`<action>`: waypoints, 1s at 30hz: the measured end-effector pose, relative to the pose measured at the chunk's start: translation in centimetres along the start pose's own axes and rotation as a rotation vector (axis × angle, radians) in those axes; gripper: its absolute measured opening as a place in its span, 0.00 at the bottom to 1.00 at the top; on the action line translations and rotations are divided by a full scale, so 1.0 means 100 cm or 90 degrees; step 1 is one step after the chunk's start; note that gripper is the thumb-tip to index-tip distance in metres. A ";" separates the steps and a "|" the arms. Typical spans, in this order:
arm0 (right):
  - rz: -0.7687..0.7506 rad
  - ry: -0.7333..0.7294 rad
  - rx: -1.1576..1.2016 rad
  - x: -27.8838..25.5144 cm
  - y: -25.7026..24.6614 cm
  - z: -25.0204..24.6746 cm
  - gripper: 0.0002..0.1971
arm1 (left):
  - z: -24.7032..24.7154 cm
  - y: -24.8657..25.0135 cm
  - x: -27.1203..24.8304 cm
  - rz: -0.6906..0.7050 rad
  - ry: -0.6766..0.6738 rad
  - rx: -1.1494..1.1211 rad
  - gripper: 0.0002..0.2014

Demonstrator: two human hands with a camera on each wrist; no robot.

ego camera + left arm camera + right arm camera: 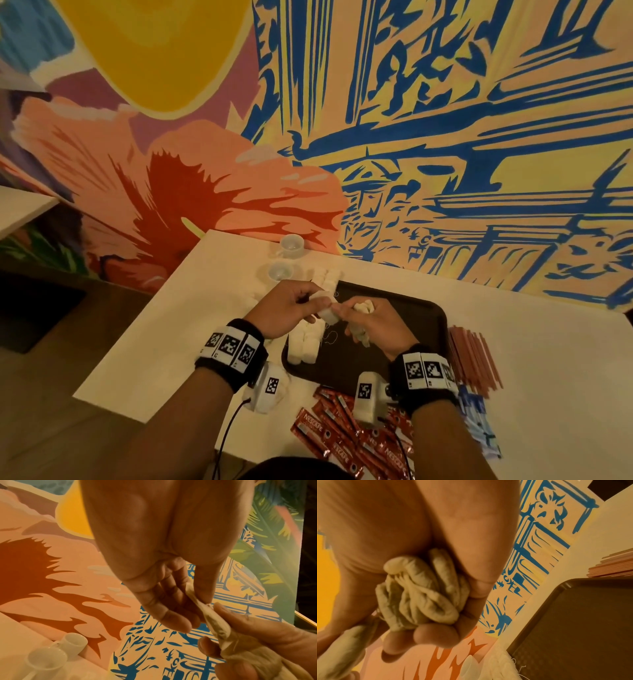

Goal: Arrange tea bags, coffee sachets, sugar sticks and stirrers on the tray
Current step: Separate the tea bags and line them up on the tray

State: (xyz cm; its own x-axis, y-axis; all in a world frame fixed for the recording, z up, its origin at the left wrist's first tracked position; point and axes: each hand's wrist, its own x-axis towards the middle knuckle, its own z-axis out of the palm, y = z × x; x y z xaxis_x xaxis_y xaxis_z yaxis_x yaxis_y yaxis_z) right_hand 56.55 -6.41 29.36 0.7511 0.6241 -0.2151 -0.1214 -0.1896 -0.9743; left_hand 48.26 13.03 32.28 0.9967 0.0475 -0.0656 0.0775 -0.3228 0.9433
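Observation:
Over the left part of the dark brown tray (414,318), my left hand (310,302) pinches one white tea bag (325,303) between thumb and fingers. My right hand (349,311) grips a bunch of tea bags (363,306) and touches the same bag. The left wrist view shows that tea bag (214,620) stretched between both hands. The bunch (419,595) fills my right palm in the right wrist view. A row of tea bags (305,342) lies along the tray's left side. Red coffee sachets (342,435), blue-white sugar sticks (479,421) and brown stirrers (476,359) lie on the table.
Two small white cups (291,244) stand near the wall, behind the tray, with more tea bags (325,275) beside them. The painted wall runs along the table's far edge. The table's left edge drops to a dark floor.

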 end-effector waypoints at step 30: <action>0.279 0.129 0.078 -0.026 0.037 -0.013 0.14 | 0.030 -0.184 0.053 -0.225 -0.255 0.512 0.16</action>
State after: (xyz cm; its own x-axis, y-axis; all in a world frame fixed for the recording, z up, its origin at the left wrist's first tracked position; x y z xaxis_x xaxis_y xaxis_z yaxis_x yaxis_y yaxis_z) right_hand 55.02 -9.72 26.35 0.7222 0.3429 -0.6007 -0.5201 -0.3033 -0.7985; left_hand 52.16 16.41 13.59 0.8354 -0.0111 -0.5496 0.2200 -0.9095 0.3528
